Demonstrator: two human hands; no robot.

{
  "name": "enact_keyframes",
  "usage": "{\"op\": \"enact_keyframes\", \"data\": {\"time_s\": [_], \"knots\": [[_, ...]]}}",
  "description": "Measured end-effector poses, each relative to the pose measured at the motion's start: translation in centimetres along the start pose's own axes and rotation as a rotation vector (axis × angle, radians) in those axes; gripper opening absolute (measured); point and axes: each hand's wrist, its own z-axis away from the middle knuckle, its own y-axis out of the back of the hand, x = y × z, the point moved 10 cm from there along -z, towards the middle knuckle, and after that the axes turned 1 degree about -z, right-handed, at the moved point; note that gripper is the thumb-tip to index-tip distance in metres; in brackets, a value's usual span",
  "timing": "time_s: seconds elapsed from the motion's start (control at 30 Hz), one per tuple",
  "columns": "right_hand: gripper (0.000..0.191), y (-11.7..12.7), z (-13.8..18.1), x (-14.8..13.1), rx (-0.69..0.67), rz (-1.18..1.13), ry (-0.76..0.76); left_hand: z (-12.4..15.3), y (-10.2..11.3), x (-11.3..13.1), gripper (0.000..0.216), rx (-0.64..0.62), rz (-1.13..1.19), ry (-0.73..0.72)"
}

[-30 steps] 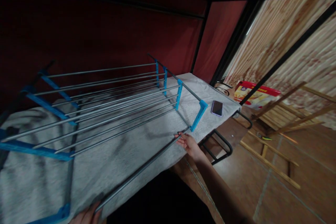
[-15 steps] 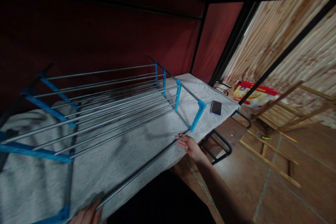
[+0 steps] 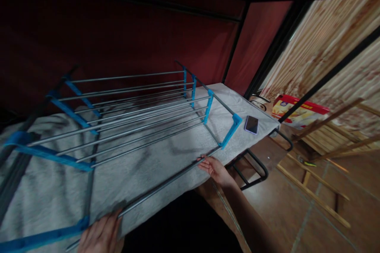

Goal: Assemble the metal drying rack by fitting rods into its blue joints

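Observation:
A rack (image 3: pixel 133 128) of grey metal rods with blue plastic brackets lies across a grey blanket. Along its near side runs a loose-looking metal rod (image 3: pixel 166 184), slanting from lower left to the blue bracket (image 3: pixel 231 131) at the right. My left hand (image 3: pixel 102 231) wraps over the rod's lower part, beside the near blue bracket (image 3: pixel 44 238); the rod's tip shows past the hand. My right hand (image 3: pixel 212 168) pinches the same rod near its far end, by the rack's right corner. Whether that end sits inside the bracket I cannot tell.
A phone (image 3: pixel 251 124) lies on the blanket (image 3: pixel 175 150) right of the rack. Black bed-frame bars (image 3: pixel 257 166) stand at the edge. On the tiled floor are a wooden frame (image 3: pixel 314 189) and a red-and-yellow box (image 3: pixel 299 110). A red wall (image 3: pixel 133 39) closes the back.
The view has shifted left, so rack, phone and floor things appear further right. More of my left hand and the rod's near tip now show. Both hands still hold the rod.

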Motion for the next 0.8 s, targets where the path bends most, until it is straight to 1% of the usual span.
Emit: {"op": "enact_keyframes", "data": {"time_s": [0.1,0.2,0.3,0.37,0.5,0.53,0.6,0.67,0.73,0.8], "knots": [[0.040,-2.0,0.7,1.9,-0.051,0.029,-0.062,-0.5,0.2,0.7,0.041,-0.005,-0.052,-0.031],[0.043,-4.2,1.4,4.0,-0.112,0.025,-0.110,-0.6,-0.1,0.7,0.036,-0.007,-0.080,-0.028],[0.045,-6.2,2.2,6.4,-0.178,0.010,-0.163,-0.7,-0.1,0.6,0.033,0.001,-0.082,0.040],[0.044,-7.2,2.8,8.0,-0.195,0.003,-0.200,-0.8,0.1,1.0,0.033,-0.016,-0.065,0.103],[0.039,-8.0,3.3,10.0,-0.167,0.007,-0.237,-1.5,0.8,2.1,0.036,-0.080,-0.019,0.211],[0.037,-8.0,3.2,10.2,-0.158,0.018,-0.235,-1.6,1.2,2.2,0.035,-0.067,-0.028,0.242],[0.035,-7.9,2.8,10.2,-0.152,0.044,-0.228,-1.3,2.1,2.6,0.034,-0.015,-0.029,0.271],[0.036,-7.7,2.5,10.2,-0.150,0.072,-0.224,-0.2,3.1,2.7,0.034,0.063,-0.012,0.321],[0.038,-7.4,2.5,10.1,-0.143,0.098,-0.226,1.6,4.3,2.0,0.031,0.174,0.025,0.436],[0.039,-7.2,2.7,9.9,-0.138,0.108,-0.226,3.9,5.7,0.1,0.028,0.334,0.095,0.624]]}}
